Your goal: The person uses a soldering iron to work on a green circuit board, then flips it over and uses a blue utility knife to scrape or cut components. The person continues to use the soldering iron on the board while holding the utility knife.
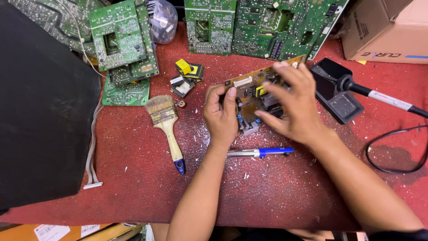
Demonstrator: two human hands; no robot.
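Red worktop (133,187) (speckled white), cardboard box (383,31) at corner

bright, even light; sharp focus

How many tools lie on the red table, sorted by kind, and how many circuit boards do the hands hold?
Paintbrush: 1
Blue-and-silver pen-shaped tool: 1
Soldering iron on its black stand: 1
Tan circuit board, held by the left hand and right hand: 1
Total: 4
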